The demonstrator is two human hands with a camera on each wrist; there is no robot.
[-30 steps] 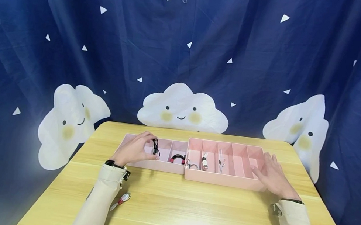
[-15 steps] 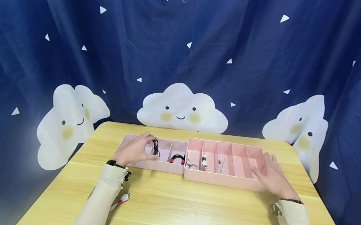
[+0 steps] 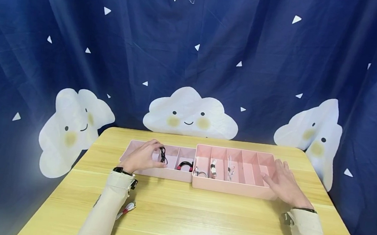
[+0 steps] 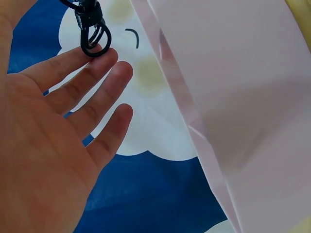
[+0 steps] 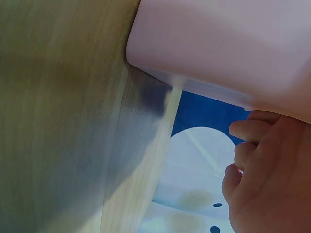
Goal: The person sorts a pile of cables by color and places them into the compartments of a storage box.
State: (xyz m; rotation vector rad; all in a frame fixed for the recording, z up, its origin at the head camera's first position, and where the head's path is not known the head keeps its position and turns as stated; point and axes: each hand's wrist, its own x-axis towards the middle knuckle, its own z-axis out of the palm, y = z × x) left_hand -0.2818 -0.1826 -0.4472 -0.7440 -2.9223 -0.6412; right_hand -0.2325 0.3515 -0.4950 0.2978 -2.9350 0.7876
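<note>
My left hand pinches a bundled black cable over a middle compartment of the lilac divided box. Seen from the left wrist, loops of the black cable hang by the fingertips, and the other fingers are fairly straight and spread. To its right, a black cable with red ends lies curved in the box's right compartment. My right hand rests at the right end of the pink divided box, thumb over the rim. In the right wrist view several loosely bent fingers show outside the box; the thumb is hidden.
The pink box's left compartments hold a greyish coiled cable, a white cable with a black tie and a thin white cable. A white-and-red cable lies on the wooden table beside my left forearm. A blue curtain hangs behind.
</note>
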